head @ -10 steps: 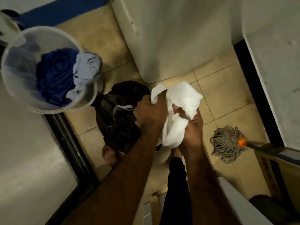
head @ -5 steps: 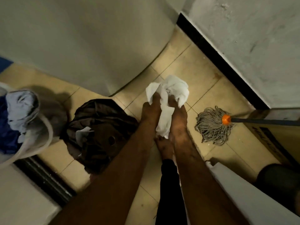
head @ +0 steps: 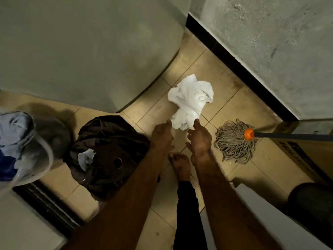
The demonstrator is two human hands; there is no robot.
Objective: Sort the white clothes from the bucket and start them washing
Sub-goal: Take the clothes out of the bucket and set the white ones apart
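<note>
White cloth (head: 191,100): bunched at frame centre, just above both hands.
Left hand (head: 162,137): grip spread, fingertips (head: 169,122) at the cloth's lower edge.
Right hand (head: 200,138): grip spread, likewise.
Bucket (head: 50,159): left edge of frame.

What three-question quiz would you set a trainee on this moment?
1. True or false: the white cloth lies in the bucket.
2. What lies just right of the right hand? A mop, B bucket, C white cloth.
3. Fill in: the left hand holds ____.
Key: 1 false; 2 A; 3 nothing.
</note>
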